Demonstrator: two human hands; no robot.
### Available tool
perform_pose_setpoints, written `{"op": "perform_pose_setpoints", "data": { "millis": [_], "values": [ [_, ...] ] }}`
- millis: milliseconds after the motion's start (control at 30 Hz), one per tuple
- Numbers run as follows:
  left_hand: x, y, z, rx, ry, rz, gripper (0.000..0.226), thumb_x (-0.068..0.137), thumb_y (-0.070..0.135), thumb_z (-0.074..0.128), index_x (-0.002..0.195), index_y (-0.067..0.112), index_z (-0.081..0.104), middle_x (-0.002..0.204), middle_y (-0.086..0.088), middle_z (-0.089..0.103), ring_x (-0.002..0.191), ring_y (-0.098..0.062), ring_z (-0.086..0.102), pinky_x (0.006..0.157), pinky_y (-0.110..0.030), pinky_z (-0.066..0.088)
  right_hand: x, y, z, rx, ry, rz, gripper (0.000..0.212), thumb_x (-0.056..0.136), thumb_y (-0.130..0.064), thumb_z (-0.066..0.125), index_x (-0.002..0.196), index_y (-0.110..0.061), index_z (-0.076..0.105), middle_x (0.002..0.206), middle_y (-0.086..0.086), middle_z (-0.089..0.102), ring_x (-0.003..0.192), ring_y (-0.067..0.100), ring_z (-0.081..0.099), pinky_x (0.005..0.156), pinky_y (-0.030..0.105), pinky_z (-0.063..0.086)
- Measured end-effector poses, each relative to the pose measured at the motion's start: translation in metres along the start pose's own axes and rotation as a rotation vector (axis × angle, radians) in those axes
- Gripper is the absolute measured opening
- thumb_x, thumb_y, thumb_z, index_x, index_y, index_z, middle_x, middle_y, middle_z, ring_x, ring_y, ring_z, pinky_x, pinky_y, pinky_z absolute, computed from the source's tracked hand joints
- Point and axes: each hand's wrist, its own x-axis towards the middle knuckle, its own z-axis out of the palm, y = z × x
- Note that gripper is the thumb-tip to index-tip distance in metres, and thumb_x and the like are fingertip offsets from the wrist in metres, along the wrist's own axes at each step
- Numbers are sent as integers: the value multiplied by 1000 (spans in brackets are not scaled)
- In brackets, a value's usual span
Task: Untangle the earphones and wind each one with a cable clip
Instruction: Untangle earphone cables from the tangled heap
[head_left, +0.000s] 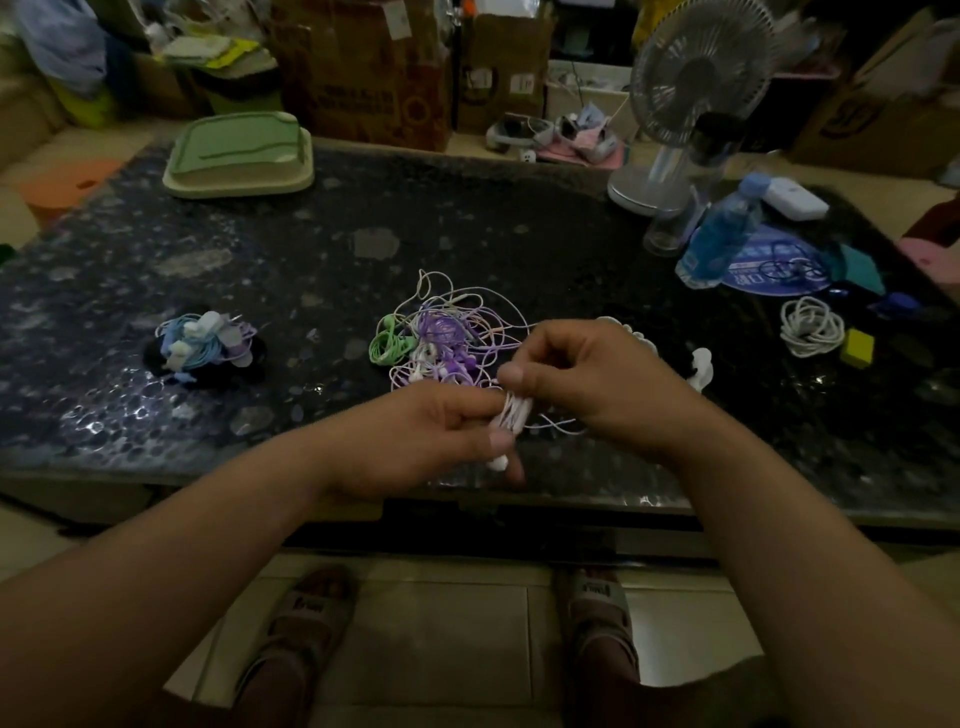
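Note:
My left hand (436, 436) grips a small bundle of white earphone cable (511, 415) over the front of the dark table (260, 260). My right hand (582, 379) pinches the cable just above that bundle, fingers curled. A loose strand trails from the bundle to the right. Behind my hands lies a tangled heap of purple, white and green earphones (441, 338). At the left sits a pile of wound earphones with pale clips (205, 345). White clips (698, 366) lie partly hidden behind my right hand.
A coiled white cable (810, 327) and a yellow block (857, 347) lie at the right. A blue bottle (724, 234), a fan (691, 104) and a clear cup stand at the back right. A green tray (239, 153) rests at the back left. Boxes crowd the floor behind.

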Motion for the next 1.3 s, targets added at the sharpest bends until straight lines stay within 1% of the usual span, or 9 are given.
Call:
{"op": "perform_pose_setpoints", "data": {
  "millis": [100,233,367,433,500,700,933,1033,1300],
  "values": [
    [-4,9,-1,-397,-47,23,39,104,16,51,140,24,63,108,-10,75,43,-5,38,43,-13,31,4,7,1,435,-15,111,24,95,-30,67,91,-7,65,68,8,50,53,12,42,48,21,33],
    [2,8,-6,-713,230,100,45,102,21,49,145,31,59,106,-1,75,38,-1,28,43,-17,23,10,14,31,388,6,181,31,102,-34,60,109,-5,70,69,6,51,54,6,39,49,20,28],
    [11,-5,-19,-491,536,53,44,109,19,47,152,28,50,123,-6,75,42,-3,39,48,-15,41,3,1,59,-76,-49,105,24,109,-30,52,106,-19,72,78,-6,66,65,0,55,63,24,45],
    [10,-11,-21,-251,583,25,44,110,18,49,153,29,49,119,0,77,73,-6,69,77,-21,56,0,-3,64,-205,-25,46,23,108,-29,52,103,-17,71,79,-4,65,64,2,53,64,25,44],
    [8,-17,-20,-26,562,13,45,110,16,50,152,32,50,114,7,78,107,-5,71,98,-24,53,-2,-6,64,-281,22,14,23,107,-30,53,95,-18,69,79,-3,65,63,4,54,65,32,46],
    [2,-20,-18,239,439,-48,38,110,29,49,146,36,56,122,12,72,112,-4,67,109,-40,51,2,-1,38,-441,149,5,18,99,-37,66,87,-25,71,73,-10,66,66,4,59,64,33,50],
    [-3,1,-6,-9,14,-26,23,107,21,53,120,31,70,99,-2,75,72,-22,65,71,-31,56,-2,-2,3,-10,62,15,11,99,-21,69,93,-13,75,80,-4,74,70,3,66,65,16,50],
    [-5,7,-9,-373,-52,12,35,105,21,55,139,25,65,97,-7,73,43,-9,32,42,-16,27,2,7,4,410,35,140,17,102,-21,61,98,-11,75,87,15,64,71,24,53,73,36,43],
    [3,4,-10,-794,117,116,42,101,23,52,141,28,64,89,-3,57,36,0,29,46,-14,39,3,-6,68,695,104,102,17,106,-13,55,107,-10,72,84,5,72,74,19,66,70,31,60]
  ]
}}
